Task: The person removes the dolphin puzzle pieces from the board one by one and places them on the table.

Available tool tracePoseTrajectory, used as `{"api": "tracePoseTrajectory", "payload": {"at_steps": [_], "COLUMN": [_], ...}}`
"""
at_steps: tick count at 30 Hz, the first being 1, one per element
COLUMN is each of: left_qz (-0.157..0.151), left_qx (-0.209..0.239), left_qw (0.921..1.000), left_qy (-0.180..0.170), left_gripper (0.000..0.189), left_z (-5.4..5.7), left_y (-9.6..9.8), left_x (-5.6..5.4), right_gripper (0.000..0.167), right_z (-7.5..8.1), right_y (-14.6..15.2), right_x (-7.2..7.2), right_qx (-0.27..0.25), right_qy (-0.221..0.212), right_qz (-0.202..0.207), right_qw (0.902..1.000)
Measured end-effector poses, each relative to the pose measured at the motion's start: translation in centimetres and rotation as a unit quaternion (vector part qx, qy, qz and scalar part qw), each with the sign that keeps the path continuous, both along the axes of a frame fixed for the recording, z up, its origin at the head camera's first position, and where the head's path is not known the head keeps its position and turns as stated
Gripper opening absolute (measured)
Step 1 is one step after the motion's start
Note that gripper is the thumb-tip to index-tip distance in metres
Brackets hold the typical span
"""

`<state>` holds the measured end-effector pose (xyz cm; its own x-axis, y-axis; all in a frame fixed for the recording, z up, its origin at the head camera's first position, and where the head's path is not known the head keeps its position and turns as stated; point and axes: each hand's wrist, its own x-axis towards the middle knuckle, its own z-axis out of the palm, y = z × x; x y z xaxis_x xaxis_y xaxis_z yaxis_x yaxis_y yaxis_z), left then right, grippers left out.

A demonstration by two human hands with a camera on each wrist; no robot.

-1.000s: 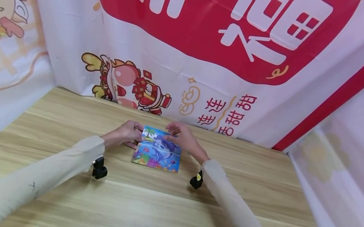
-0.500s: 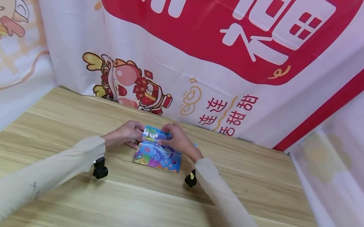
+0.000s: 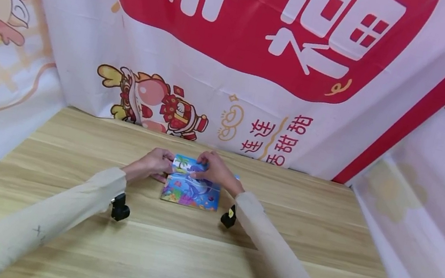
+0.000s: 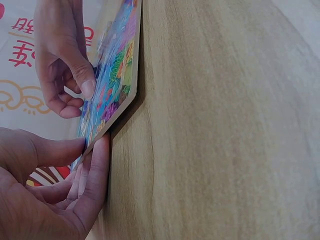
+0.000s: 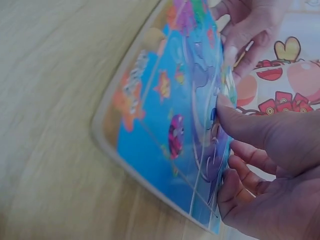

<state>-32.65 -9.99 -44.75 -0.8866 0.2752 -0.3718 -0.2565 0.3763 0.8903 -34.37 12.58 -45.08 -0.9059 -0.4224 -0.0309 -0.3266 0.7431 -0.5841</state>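
Note:
A colourful sea-picture jigsaw board (image 3: 191,190) lies in the middle of the wooden table (image 3: 183,261). Its far edge looks lifted a little. My left hand (image 3: 157,163) pinches the far left corner. In the left wrist view the thumb lies on the picture side and the fingers (image 4: 95,175) sit under the board (image 4: 115,80). My right hand (image 3: 211,169) pinches the far edge a bit to the right. The right wrist view shows its thumb (image 5: 250,130) on the picture (image 5: 170,115) and its fingers curled beneath.
Printed cloth banners (image 3: 236,62) hang close behind the table and along both sides. A small black camera sits under each wrist, left (image 3: 119,209) and right (image 3: 228,217). Bare wood stretches in front of the board and to both sides of it.
My right hand has slid left from the board's far right corner and curled round the far edge. The left hand has kept its hold on the corner.

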Motion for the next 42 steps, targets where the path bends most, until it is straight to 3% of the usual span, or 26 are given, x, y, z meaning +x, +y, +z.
{"api": "tracePoseTrajectory", "payload": {"at_steps": [9,23,32,42], "left_qz": [0.001,0.003,0.002,0.005], "left_qx": [0.003,-0.008,-0.004,-0.001], "left_qw": [1.0,1.0,1.0,1.0], "left_qy": [-0.002,-0.005,-0.003,0.003], "left_gripper": [0.055,0.051,0.053,0.054], "left_z": [0.0,0.1,0.1,-0.2], "left_y": [-0.1,0.0,-0.1,0.0], "left_x": [0.2,0.0,0.1,0.0], "right_gripper": [0.04,0.038,0.018,0.021], "right_z": [0.1,-0.3,-0.2,0.6], "right_y": [-0.2,0.2,0.3,0.9], "right_x": [0.1,-0.1,0.3,0.6], "right_qx": [-0.035,-0.069,-0.107,-0.15], "right_qy": [-0.019,0.0,-0.013,-0.041], "right_qz": [0.005,0.019,-0.033,-0.032], "right_qw": [0.9992,0.9975,0.9936,0.9873]}}
